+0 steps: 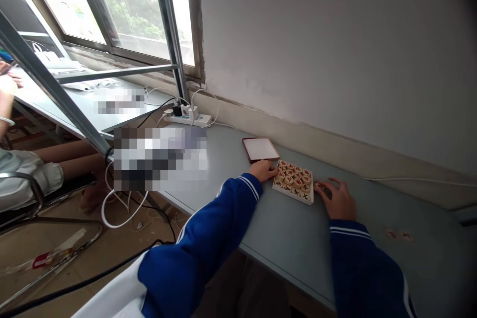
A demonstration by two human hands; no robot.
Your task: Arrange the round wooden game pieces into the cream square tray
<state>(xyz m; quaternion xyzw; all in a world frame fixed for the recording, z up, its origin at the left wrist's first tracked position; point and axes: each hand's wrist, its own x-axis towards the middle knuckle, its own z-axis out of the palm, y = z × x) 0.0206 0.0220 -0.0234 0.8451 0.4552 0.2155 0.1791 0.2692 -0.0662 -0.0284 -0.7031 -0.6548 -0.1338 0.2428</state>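
Note:
A shallow white box [293, 201] on the desk holds rows of round Chinese chess pieces [289, 180], stacked higher at the back. Most show red characters; the front row has dark ones. My left hand [264, 171] is closed at the box's left edge, fingertips against its side. To the right of the box, my right hand [340, 199] pinches a small pale Chinese chess piece [318, 187] between thumb and finger, its face not readable. Two loose pieces [398, 234] lie farther right on the desk. Behind my left hand rests the dark red box lid [261, 149], its pale inside up.
A wall runs along the back of the grey desk [290, 231]. At the left are a power strip [190, 119] with plugs and cables, blurred items, and a metal frame [55, 79]. Another person's arm [6, 94] and legs show at far left, beside a chair.

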